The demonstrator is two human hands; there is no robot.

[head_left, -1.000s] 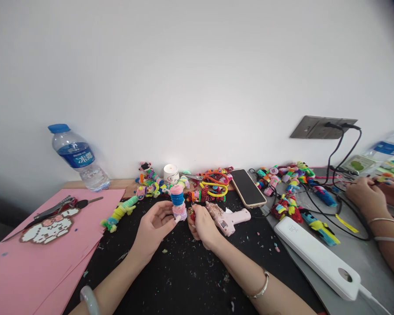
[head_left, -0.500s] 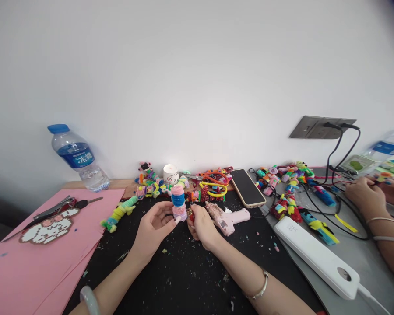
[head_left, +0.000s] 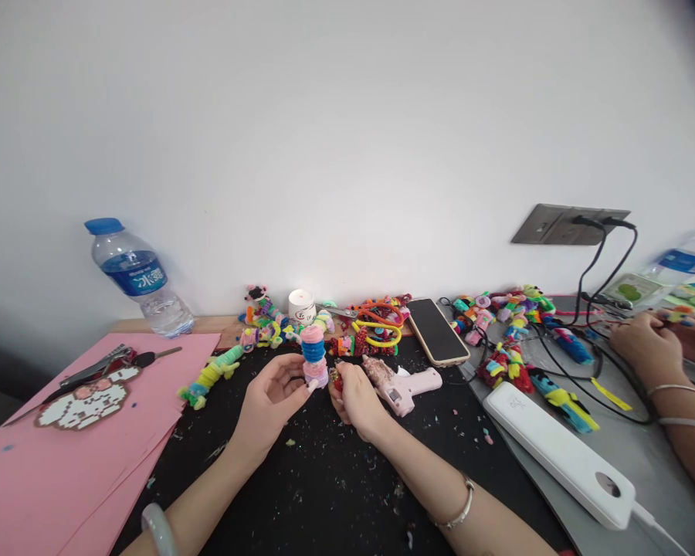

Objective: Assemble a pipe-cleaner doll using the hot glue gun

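My left hand (head_left: 278, 390) is closed on a fuzzy pipe-cleaner roll (head_left: 313, 351), held upright and banded in pink, blue and lilac. Close to its right side, my right hand (head_left: 356, 398) has its fingers closed around a small reddish, glittery piece (head_left: 337, 381), mostly hidden by the fingers. The two held things are close together over the black mat (head_left: 313, 486), which is strewn with bits of fluff. Just beyond my right hand lies a pink glue gun (head_left: 411, 390) with a messy, crusted nozzle.
Behind my hands are a paper cup (head_left: 302, 307), scissors (head_left: 376, 333), pipe-cleaner figures (head_left: 263, 305) and a phone (head_left: 439, 332). Pink sheets (head_left: 63, 479) and a water bottle (head_left: 136, 274) are left. A white power strip (head_left: 559, 455), cables and another person's hands (head_left: 649, 344) are right.
Almost nothing differs. The pipe-cleaner roll in my left hand has shifted very slightly to the left; my right hand keeps its place.
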